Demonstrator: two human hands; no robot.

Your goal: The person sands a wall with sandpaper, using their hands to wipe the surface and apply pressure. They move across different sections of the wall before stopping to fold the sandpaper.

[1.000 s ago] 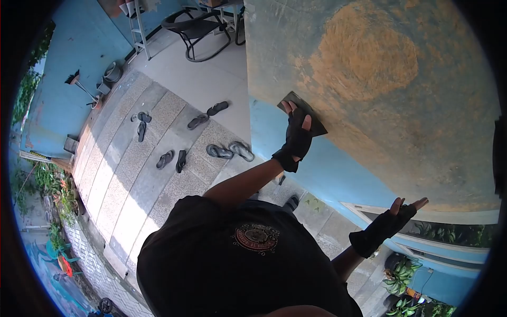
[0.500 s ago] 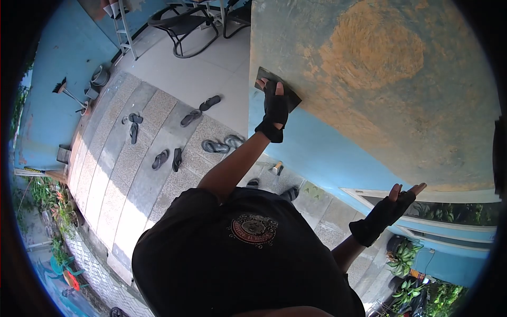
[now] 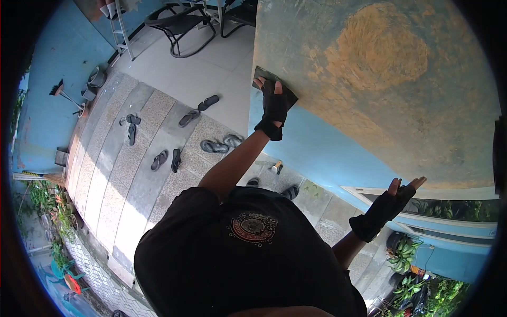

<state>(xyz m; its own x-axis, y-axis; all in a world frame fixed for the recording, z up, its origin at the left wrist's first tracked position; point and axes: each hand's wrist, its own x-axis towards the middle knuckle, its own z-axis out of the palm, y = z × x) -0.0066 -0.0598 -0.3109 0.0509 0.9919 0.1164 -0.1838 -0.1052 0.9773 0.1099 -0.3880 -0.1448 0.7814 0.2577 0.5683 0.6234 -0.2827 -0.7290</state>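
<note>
Spreading over a dark, flat, four-cornered sheet (image 3: 292,99), the fingers of the left hand (image 3: 274,104), in a black fingerless glove, have it beneath them, between hand and wall; whether they grip its edge, I cannot tell. Sheet corners jut past the hand on both sides, near the wall's upright edge. The right hand (image 3: 384,209), likewise gloved, has extended fingers and thumb apart, near a dark window strip (image 3: 454,208). Around both is a blue wall (image 3: 303,138) with orange-brown patches. Farther off, dark flip-flop sandals (image 3: 189,117) lie on striped paving (image 3: 153,134).
</note>
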